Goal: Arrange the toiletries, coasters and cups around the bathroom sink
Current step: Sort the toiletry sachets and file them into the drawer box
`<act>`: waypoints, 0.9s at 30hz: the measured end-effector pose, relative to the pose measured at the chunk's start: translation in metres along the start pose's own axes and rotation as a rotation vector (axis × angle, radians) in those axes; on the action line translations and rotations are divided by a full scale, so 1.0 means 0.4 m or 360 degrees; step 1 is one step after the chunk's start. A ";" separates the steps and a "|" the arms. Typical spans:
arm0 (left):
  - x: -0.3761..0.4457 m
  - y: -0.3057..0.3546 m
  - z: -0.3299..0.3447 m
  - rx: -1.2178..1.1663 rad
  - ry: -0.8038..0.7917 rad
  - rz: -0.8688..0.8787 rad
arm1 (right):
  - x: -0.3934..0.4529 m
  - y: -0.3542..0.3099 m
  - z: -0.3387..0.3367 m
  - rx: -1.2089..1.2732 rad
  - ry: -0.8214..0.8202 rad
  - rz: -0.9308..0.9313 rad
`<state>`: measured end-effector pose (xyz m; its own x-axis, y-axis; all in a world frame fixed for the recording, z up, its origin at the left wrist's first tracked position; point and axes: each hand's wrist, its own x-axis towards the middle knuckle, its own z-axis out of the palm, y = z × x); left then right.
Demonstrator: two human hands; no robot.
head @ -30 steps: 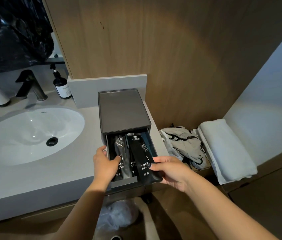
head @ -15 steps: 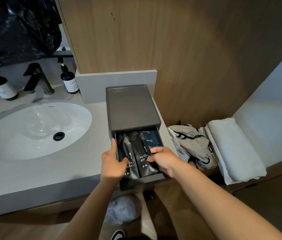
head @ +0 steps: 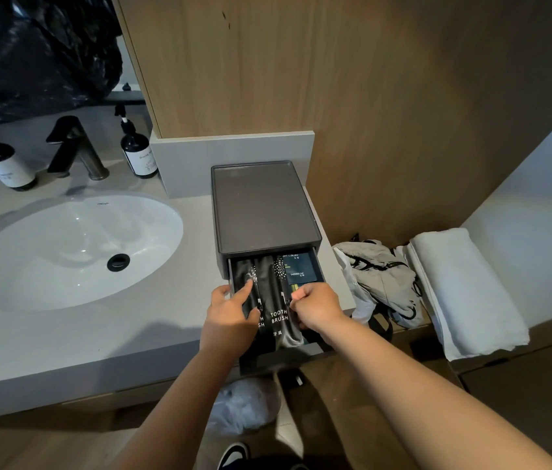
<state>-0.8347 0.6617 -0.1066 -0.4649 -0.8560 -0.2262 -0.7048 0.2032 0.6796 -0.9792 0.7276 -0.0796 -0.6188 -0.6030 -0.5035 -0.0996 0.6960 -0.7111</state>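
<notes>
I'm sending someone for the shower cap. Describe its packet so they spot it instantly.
Right of the sink stands a grey box with its drawer pulled out. At the drawer's back right lies the shower cap packet: flat and dark blue, unlike the long black toothbrush packets beside it.

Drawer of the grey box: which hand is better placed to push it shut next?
Probably the right hand: it sits nearer the drawer front, while the left hand presses the toothbrush packets.

A wood-panelled wall [head: 352, 96] is seen behind a grey stone countertop [head: 64, 337], into which a white oval basin [head: 64, 252] is set near the left edge. A low grey upstand [head: 230, 164] is fixed along the back edge. Wood flooring [head: 352, 401] is visible below.
</notes>
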 end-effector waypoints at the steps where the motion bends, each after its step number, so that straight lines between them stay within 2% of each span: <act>1: 0.001 0.002 -0.002 0.0030 -0.0022 -0.0004 | -0.001 -0.001 -0.001 -0.0030 0.0028 -0.0010; 13: 0.009 0.007 -0.003 0.0183 -0.0068 -0.0016 | 0.000 -0.018 -0.008 -0.0651 0.0104 -0.0209; 17: 0.012 0.008 -0.006 0.0217 -0.0095 -0.0009 | -0.019 -0.014 -0.009 -0.0960 0.0187 -0.0532; 21: 0.014 0.010 -0.011 0.0217 -0.0117 -0.0002 | -0.024 -0.001 -0.001 -0.1275 0.0043 -0.1054; 24: 0.013 0.010 -0.015 0.0248 -0.0120 0.0036 | -0.017 0.012 0.003 -0.1378 -0.0130 -0.1036; 27: 0.009 0.011 -0.018 0.0294 -0.0091 0.0104 | -0.012 0.010 0.001 -0.1467 -0.0146 -0.1000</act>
<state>-0.8354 0.6560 -0.0993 -0.5388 -0.8109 -0.2286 -0.7561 0.3457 0.5557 -0.9762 0.7330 -0.0804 -0.1995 -0.9490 -0.2441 -0.9371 0.2576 -0.2356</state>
